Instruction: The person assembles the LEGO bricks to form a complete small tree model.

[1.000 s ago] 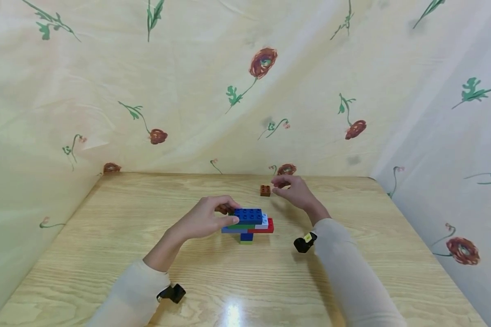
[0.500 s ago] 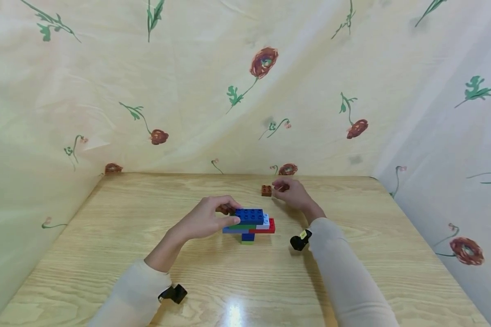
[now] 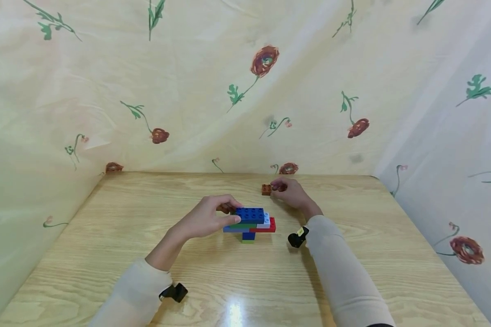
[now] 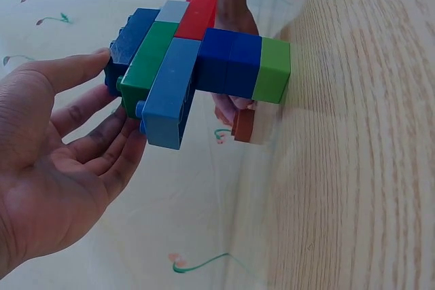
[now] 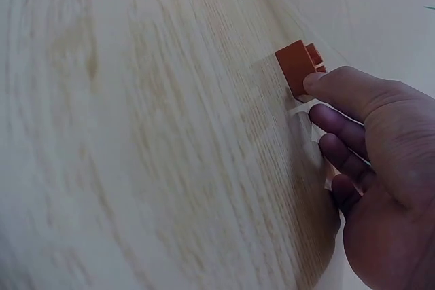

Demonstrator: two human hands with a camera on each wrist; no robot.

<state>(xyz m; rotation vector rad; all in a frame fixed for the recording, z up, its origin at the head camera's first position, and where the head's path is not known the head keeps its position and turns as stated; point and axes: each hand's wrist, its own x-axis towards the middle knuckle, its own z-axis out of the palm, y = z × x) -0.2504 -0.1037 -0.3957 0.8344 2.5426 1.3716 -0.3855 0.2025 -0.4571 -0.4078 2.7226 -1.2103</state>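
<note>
My left hand point(image 3: 206, 218) holds a build of stacked toy bricks by its left end, thumb on the near side of the dark blue top brick point(image 3: 251, 215) and fingers behind. In the left wrist view, a green brick point(image 4: 151, 59), a light blue brick point(image 4: 173, 79), a white brick and a red brick point(image 4: 197, 15) sit under it, on a stem of dark blue and a lime green brick point(image 4: 273, 69). Farther back, my right hand point(image 3: 292, 193) pinches a small brown brick point(image 5: 296, 67) on the table; the thumb lies on its side, the opposing fingertip mostly hidden.
The wooden table point(image 3: 212, 281) runs back to a flower-printed cloth point(image 3: 196, 91), which also rises along the left and right sides. Black wrist cameras sit on both sleeves, the right one point(image 3: 298, 237) low over the table.
My right hand has moved slightly left and closed its fingers on the brown brick. The left hand and the brick build have stayed in place.
</note>
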